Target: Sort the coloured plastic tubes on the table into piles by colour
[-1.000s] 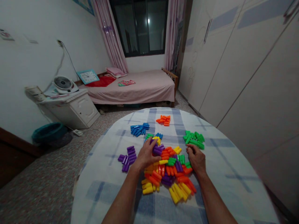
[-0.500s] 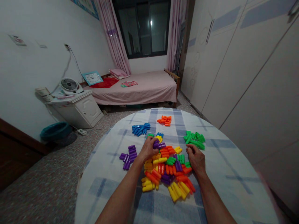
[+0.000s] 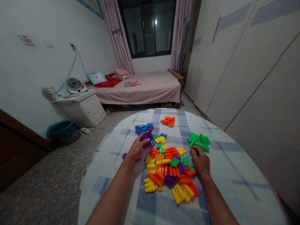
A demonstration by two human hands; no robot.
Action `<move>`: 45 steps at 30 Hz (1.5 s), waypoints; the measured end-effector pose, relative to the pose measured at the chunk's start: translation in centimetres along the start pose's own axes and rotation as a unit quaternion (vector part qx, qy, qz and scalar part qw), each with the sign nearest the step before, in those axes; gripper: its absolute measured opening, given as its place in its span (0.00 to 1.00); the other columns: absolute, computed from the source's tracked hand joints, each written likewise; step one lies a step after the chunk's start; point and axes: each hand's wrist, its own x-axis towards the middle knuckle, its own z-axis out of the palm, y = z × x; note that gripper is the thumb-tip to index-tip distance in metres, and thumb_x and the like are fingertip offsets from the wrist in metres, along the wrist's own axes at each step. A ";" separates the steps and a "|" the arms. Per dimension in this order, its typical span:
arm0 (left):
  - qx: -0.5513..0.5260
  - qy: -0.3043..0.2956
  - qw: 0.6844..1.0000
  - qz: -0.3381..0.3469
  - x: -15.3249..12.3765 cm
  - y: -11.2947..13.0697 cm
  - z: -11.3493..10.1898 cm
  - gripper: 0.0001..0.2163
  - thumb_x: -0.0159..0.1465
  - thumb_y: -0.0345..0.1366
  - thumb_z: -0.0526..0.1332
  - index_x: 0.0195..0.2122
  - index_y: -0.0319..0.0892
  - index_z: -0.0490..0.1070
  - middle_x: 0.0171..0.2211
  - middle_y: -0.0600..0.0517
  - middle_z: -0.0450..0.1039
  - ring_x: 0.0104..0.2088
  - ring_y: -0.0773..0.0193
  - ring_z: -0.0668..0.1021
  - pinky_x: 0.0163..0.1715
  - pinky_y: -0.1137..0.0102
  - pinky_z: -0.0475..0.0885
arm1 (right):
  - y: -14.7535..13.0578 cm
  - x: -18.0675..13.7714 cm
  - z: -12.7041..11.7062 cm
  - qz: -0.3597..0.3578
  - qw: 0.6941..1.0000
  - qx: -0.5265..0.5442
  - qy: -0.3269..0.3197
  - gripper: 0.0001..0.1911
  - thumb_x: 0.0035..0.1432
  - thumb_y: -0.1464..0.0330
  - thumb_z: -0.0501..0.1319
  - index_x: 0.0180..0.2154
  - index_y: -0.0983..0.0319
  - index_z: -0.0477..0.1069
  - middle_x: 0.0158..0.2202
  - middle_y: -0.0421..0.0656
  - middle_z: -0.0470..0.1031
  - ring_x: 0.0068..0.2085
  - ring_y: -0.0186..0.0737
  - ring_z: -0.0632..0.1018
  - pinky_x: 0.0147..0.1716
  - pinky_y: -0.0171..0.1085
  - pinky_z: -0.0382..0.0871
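Observation:
My left hand (image 3: 137,148) is lifted over the left side of the table, its fingers closed round several purple plastic blocks (image 3: 147,137). My right hand (image 3: 199,159) rests curled at the right edge of a mixed pile of coloured blocks (image 3: 168,172); what its fingers hold, if anything, is hidden. Sorted heaps lie around the pile: blue (image 3: 142,128), orange (image 3: 168,121) and green (image 3: 199,139). A purple heap (image 3: 124,155) is mostly hidden behind my left wrist.
The round table carries a white and blue checked cloth (image 3: 229,175). Beyond it stand a bed (image 3: 145,89), a white cabinet with a fan (image 3: 79,104) at the left, a teal basin (image 3: 61,129) on the floor and wardrobes (image 3: 246,68) along the right.
My left hand has taken purple blocks out of the mixed pile and lifted them to the left, toward the purple heap. My right hand has stayed in place. The camera has turned slightly left.

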 end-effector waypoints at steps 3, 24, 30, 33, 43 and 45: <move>0.023 0.008 1.000 0.017 -0.2 0.8 -0.5 0.27 0.49 0.37 0.69 0.52 0.46 0.66 0.42 0.51 0.72 0.38 0.63 0.75 0.39 0.65 0.74 | 0.1 0.0 0.0 -0.001 1.000 0.000 0.005 0.21 0.53 0.58 0.50 0.40 0.59 0.75 0.34 0.45 0.79 0.35 0.44 0.77 0.36 0.40 0.66; 0.558 0.141 0.810 0.115 -1.0 -1.1 -11.5 0.26 0.54 0.46 0.61 0.52 0.41 0.68 0.50 0.44 0.67 0.50 0.54 0.72 0.52 0.60 0.67 | 0.3 0.0 0.2 -0.012 1.000 0.000 0.010 0.19 0.54 0.60 0.51 0.40 0.60 0.75 0.34 0.45 0.79 0.35 0.44 0.77 0.36 0.39 0.66; 0.615 0.254 0.715 0.216 -2.8 -0.4 -7.4 0.20 0.60 0.42 0.57 0.51 0.39 0.68 0.53 0.40 0.66 0.57 0.48 0.65 0.58 0.52 0.59 | 0.0 -0.1 0.2 -0.009 1.000 -0.002 0.005 0.19 0.55 0.60 0.50 0.40 0.59 0.75 0.34 0.45 0.79 0.34 0.43 0.77 0.35 0.39 0.65; 0.585 0.196 0.734 0.284 -3.6 -1.1 -3.5 0.16 0.61 0.37 0.55 0.49 0.40 0.70 0.55 0.41 0.65 0.57 0.51 0.65 0.58 0.56 0.60 | 0.0 -0.1 0.2 -0.013 1.000 0.002 0.006 0.19 0.55 0.60 0.50 0.40 0.60 0.75 0.35 0.45 0.79 0.34 0.43 0.77 0.36 0.39 0.66; 0.343 0.103 0.907 0.221 -0.9 -7.5 0.3 0.12 0.64 0.40 0.53 0.40 0.41 0.73 0.42 0.46 0.74 0.45 0.59 0.74 0.49 0.63 0.68 | 0.2 -0.2 0.1 -0.026 0.999 0.023 0.004 0.18 0.55 0.59 0.51 0.39 0.60 0.75 0.35 0.45 0.79 0.35 0.43 0.77 0.38 0.40 0.69; 0.326 0.113 0.913 0.218 -0.6 -7.7 -0.2 0.13 0.64 0.41 0.53 0.40 0.41 0.73 0.40 0.47 0.74 0.44 0.59 0.75 0.47 0.65 0.68 | 0.2 -0.3 0.1 -0.027 0.999 0.022 0.004 0.18 0.55 0.59 0.52 0.39 0.60 0.75 0.35 0.45 0.79 0.35 0.44 0.77 0.38 0.41 0.69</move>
